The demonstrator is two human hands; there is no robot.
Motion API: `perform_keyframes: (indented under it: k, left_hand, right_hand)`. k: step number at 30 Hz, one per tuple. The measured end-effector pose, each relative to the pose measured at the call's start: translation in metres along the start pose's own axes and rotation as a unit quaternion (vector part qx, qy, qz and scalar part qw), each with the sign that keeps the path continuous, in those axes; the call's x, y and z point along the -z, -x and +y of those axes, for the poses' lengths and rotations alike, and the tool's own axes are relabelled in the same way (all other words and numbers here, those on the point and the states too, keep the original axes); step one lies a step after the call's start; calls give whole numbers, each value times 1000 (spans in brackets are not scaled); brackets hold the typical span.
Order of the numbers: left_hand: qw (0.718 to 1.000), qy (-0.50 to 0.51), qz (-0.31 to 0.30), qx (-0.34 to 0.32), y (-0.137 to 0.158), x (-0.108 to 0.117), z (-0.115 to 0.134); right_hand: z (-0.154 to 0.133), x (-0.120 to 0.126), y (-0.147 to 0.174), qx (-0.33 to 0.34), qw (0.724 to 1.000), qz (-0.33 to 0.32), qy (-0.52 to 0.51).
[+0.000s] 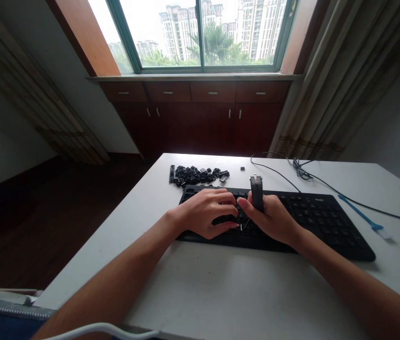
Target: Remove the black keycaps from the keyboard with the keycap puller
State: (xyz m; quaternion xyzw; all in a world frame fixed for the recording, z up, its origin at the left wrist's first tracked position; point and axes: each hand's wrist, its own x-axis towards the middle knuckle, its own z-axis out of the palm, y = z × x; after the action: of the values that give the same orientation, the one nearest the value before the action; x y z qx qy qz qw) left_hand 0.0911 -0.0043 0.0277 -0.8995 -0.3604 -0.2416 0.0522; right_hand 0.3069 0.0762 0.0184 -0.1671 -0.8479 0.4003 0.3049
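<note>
A black keyboard (322, 222) lies across the white table, some of its keycaps off on the left part. My right hand (276, 219) is closed around the black handle of a keycap puller (257, 192), held upright over the keyboard's middle. Thin wire ends show below that hand, close to the keys. My left hand (207, 210) rests over the left part of the keyboard with bent fingers. A gap shows between its thumb and fingers, and the thumb tip is near the wire. Whether it touches the wire I cannot tell.
Loose black keycaps (193, 175) are heaped behind the keyboard's left end. One small keycap (242, 168) lies apart. A black cable (301, 170) runs over the back right of the white table (200, 283). Right of the keyboard lies a blue brush (361, 213).
</note>
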Motion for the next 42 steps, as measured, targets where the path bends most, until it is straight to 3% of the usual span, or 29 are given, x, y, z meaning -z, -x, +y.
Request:
perform_keyframes:
  k: [11,16,18,28,35,42]
  left_hand:
    - [1000,-11,-5,1,2,-2,-2]
    - [999,-3,46,-26,3,-4,-4]
    - [999,-5,47,-27,4,-5,-5]
    - [1000,11,5,4,2,-2,-2]
    - [1000,-1,-6,1,0,-1,2]
    - [999,-24,28,9,-3,-9,5]
  right_hand:
    - [-1,1,-3,25,999,-8,44]
    - [-5,3,-19,47,987,-106,111]
    - [-4,3,-22,45,987,-116,100]
    - [2,-6,-8,8,999,-20,37]
    - [-9,-23,6,-37,990,101,95]
    - [-17,-20,0,-19,986,71,150]
